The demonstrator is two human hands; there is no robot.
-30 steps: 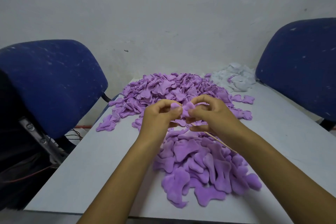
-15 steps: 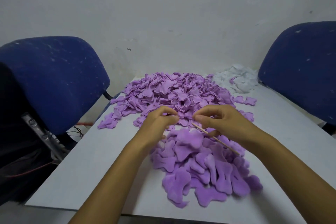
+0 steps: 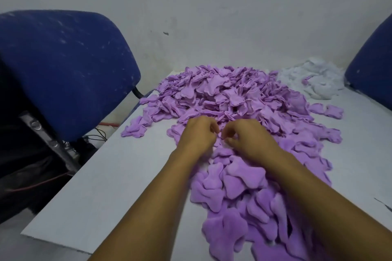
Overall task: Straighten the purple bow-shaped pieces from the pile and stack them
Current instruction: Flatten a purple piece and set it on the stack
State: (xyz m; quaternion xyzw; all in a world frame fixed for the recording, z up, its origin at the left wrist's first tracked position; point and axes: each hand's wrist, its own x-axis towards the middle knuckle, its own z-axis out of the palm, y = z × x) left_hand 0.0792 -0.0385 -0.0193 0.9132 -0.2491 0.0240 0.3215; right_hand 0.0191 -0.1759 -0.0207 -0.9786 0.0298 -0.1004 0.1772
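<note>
Reaching w/ both hands, left hand [image 3: 198, 133] & right hand [image 3: 247, 136], fingers curled, grip unclear. Pile [image 3: 229, 95] just beyond; straightened pieces [image 3: 239, 188] under wrists. Risk: forearms scatter stack.

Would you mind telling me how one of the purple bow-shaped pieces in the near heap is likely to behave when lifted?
The purple bow-shaped pieces look plush and puffy, so one probably flops and bends rather than holding flat. They drape over one another in the near heap, suggesting they are light for their size. The fuzzy surface likely clings, so a neighbour may drag along.
</note>
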